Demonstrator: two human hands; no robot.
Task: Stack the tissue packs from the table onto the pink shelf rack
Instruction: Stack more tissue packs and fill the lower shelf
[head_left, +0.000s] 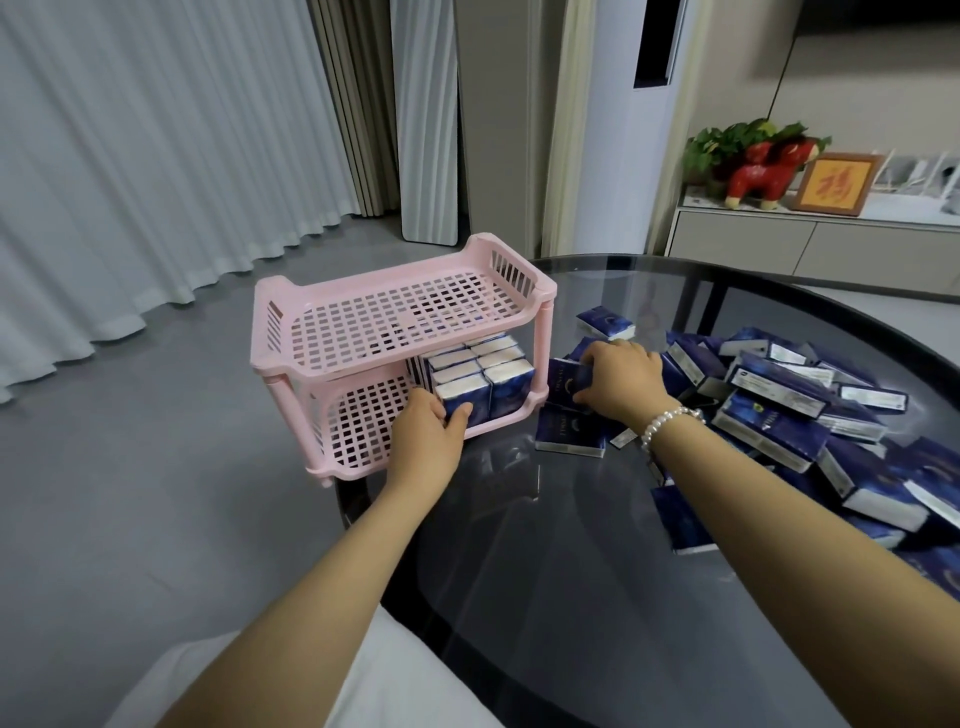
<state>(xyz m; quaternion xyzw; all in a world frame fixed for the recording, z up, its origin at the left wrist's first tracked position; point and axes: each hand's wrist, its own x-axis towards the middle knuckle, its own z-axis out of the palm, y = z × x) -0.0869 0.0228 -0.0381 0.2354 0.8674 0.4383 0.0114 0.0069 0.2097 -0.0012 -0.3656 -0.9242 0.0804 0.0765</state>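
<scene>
Pink rack (395, 317) top empty, packs upright on lower tier | L hand (428, 441) clamped on front pack (460, 392), prob squaring row | R hand (621, 382) gripping next pack (563, 382) off pile (789, 400)

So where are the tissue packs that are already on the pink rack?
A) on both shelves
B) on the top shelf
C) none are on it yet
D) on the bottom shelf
D: the stacked tissue packs stand on the bottom shelf of the pink rack, at its right end where the left hand touches them, and the top shelf holds nothing.
</scene>
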